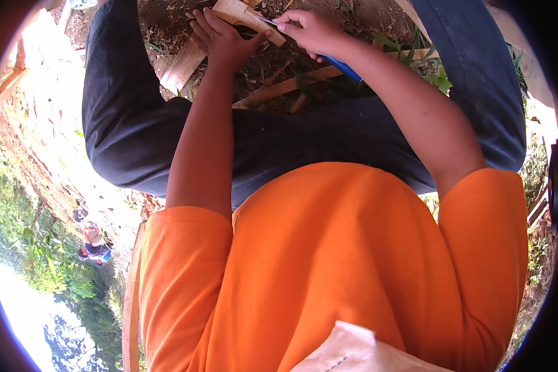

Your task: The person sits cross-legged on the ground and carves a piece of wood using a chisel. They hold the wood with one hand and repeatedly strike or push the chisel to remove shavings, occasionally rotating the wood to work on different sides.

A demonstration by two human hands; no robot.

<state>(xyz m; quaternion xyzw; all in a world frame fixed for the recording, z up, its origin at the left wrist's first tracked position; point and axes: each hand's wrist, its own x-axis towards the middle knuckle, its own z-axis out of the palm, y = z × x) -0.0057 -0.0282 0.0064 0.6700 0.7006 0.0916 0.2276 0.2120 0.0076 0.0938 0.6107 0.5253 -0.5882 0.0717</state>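
A pale piece of wood (242, 15) lies at the top of the view, slanting down to the right. My left hand (224, 42) is against its near side, fingers stretched and spread by its left end, thumb reaching along the near edge. My right hand (313, 32) is closed on a slim tool with a blue handle (344, 69). The tool's thin metal end (265, 20) meets the wood close to my left thumb. The exact kind of tool cannot be made out. The wood's far end is cut off by the frame edge.
A split wood block (185, 65) lies on the soil below my left hand. A narrow wooden strip (291, 85) crosses the ground before my bent legs (121, 118). Green leaves (440, 80) grow at the right. Another person (95, 243) is far off to the left.
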